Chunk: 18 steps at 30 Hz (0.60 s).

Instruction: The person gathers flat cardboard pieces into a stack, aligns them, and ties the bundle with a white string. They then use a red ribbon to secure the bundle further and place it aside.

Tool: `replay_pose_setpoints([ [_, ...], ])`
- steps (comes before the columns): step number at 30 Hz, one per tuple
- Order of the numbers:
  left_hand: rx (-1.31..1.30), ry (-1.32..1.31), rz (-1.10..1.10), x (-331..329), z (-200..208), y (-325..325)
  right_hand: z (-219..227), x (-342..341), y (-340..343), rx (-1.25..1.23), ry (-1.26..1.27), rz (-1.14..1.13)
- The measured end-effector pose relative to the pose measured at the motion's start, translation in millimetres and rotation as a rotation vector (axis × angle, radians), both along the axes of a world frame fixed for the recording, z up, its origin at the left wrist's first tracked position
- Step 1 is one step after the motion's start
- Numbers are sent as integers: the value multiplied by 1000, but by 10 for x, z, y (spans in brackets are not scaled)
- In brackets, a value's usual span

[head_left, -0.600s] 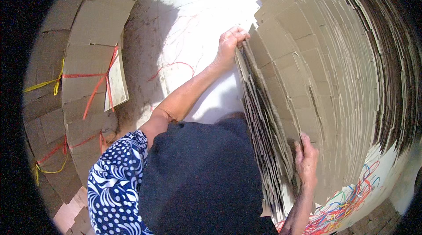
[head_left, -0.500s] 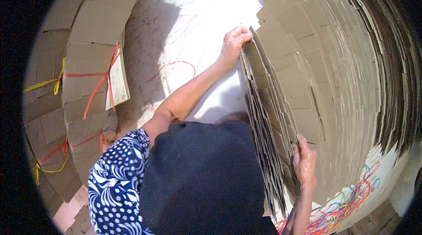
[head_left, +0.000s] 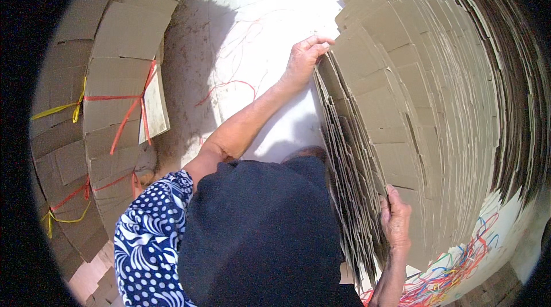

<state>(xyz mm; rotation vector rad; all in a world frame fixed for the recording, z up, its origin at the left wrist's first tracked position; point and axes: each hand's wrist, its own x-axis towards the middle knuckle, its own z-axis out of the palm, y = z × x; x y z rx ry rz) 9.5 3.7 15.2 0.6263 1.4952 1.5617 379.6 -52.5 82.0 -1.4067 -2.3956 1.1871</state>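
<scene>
A long row of flat brown cardboard sheets stands on edge, fanned across the right half of the view. My left hand grips the far end of the nearest bunch of sheets, fingers curled over their top edge. My right hand grips the near end of the same bunch, thumb in front and fingers between sheets. My dark lap and a blue-and-white patterned sleeve fill the lower middle.
Bundles of flattened cardboard tied with red and yellow plastic string are stacked along the left. A pale dusty floor with stray red string lies between. A tangle of coloured strings lies at the lower right.
My right hand has slid down and toward me along the sheets. The front bunch has opened slightly away from the row. My left hand keeps its hold.
</scene>
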Motion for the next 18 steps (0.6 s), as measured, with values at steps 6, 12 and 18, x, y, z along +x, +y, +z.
replay_pose_setpoints([
  [6, 75, 248, 95, -53, -159, -138, 59, -36, -136, 30, -73, 19],
  [12, 151, 91, 75, -82, -221, -257, 72, -138, -286, 4, -101, 183],
  [18, 137, -22, 165, -36, -236, -163, 125, -59, 106, 597, -245, -60],
])
